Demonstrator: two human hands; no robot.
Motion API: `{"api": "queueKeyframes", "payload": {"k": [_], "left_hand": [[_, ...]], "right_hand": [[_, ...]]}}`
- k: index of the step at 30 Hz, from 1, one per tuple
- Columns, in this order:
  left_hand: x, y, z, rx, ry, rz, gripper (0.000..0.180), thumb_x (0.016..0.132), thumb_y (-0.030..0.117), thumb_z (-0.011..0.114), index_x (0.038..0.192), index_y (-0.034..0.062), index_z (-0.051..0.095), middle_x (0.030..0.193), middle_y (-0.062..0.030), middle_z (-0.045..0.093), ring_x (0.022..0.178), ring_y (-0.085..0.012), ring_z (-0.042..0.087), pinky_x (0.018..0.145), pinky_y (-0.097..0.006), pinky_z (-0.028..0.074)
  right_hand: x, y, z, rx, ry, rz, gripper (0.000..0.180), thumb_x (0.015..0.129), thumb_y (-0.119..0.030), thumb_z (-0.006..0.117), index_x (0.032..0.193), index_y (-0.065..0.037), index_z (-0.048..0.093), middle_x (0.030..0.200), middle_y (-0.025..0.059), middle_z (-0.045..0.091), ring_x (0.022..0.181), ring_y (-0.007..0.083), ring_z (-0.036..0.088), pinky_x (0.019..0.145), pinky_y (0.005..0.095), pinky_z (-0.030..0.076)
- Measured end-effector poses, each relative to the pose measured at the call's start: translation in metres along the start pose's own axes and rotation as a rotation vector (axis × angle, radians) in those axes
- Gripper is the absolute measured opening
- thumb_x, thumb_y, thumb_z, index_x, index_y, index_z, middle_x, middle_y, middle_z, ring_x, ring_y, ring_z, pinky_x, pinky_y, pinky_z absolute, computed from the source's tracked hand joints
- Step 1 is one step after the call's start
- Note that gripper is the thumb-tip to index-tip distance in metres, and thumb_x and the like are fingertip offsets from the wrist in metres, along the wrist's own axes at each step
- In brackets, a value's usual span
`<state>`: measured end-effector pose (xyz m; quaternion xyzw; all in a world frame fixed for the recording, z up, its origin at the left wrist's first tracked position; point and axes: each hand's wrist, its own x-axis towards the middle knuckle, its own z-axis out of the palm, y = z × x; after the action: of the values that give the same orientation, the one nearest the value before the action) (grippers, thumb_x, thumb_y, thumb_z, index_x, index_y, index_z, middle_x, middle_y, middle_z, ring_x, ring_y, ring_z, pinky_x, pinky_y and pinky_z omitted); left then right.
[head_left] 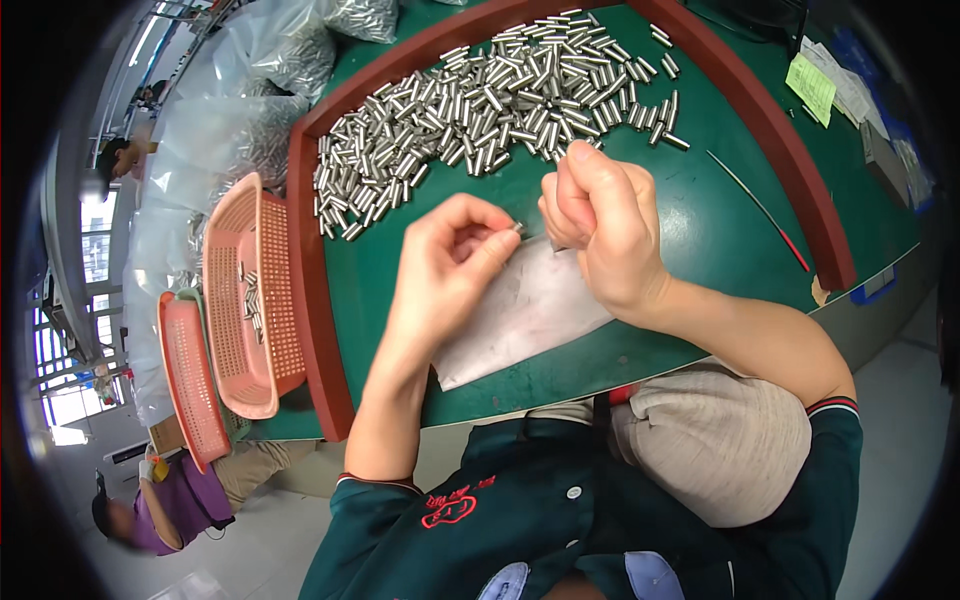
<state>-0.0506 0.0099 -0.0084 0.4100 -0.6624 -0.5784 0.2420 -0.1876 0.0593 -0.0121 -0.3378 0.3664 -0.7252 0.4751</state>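
My left hand (447,262) pinches a small metal cylinder (518,228) between thumb and fingertips. Just right of it, my right hand (612,228) is closed in a fist with the thumb on top. A small bit of something shows under its fingers, too little to name. Both hands are above a white sheet (530,315) that lies on the green tabletop (720,290). Beyond them spreads a big pile of short, shiny metal cylinders (480,105), with several loose ones at its right edge.
A dark red raised border (318,330) frames the work area. Outside it on the left stand a pink basket (285,330) with some cylinders, another pink basket (190,385) and filled clear bags (290,55). A thin red-handled tool (790,245) lies at right. Another person (180,505) is at lower left.
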Motion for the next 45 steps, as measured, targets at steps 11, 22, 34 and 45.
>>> {"api": "queueKeyframes", "payload": {"k": [11,22,34,45], "left_hand": [[0.043,0.003,-0.018,0.114,0.216,0.071,0.022,0.079,0.021,0.061,0.070,0.0014,0.056,0.055,0.0040,0.046,0.048,-0.0044,0.036,0.044,-0.023,0.030],[0.066,0.003,0.000,0.832,0.239,0.347,0.016,0.067,0.014,0.066,0.074,0.0016,0.060,0.053,-0.0120,0.054,0.051,-0.0281,0.055,0.051,-0.037,0.043],[0.021,0.007,-0.001,0.193,-0.078,0.078,0.012,0.074,0.007,0.052,0.082,0.0007,0.046,0.053,0.0026,0.045,0.051,-0.0033,0.036,0.046,-0.021,0.031],[-0.009,-0.005,0.005,0.657,-0.044,0.348,0.013,0.063,0.005,0.057,0.074,0.0019,0.051,0.048,-0.0056,0.038,0.042,-0.0177,0.041,0.042,-0.030,0.033]], "right_hand": [[0.006,-0.006,0.000,0.072,-0.014,0.088,0.043,0.089,-0.023,0.033,0.049,-0.011,0.025,0.042,-0.0017,0.025,0.040,0.0070,0.018,0.038,0.0239,0.016],[0.006,-0.005,-0.002,0.070,-0.023,0.104,0.042,0.089,-0.023,0.032,0.050,-0.011,0.025,0.043,-0.0020,0.025,0.040,0.0068,0.018,0.038,0.0235,0.016],[0.009,-0.006,-0.004,0.097,0.013,0.140,0.042,0.089,-0.023,0.031,0.049,-0.011,0.026,0.042,-0.0022,0.025,0.039,0.0069,0.017,0.038,0.0240,0.015],[0.009,-0.006,-0.008,0.139,0.000,0.118,0.035,0.083,-0.017,0.037,0.050,-0.007,0.028,0.045,-0.0032,0.028,0.042,0.0048,0.024,0.039,0.0230,0.019]]}}
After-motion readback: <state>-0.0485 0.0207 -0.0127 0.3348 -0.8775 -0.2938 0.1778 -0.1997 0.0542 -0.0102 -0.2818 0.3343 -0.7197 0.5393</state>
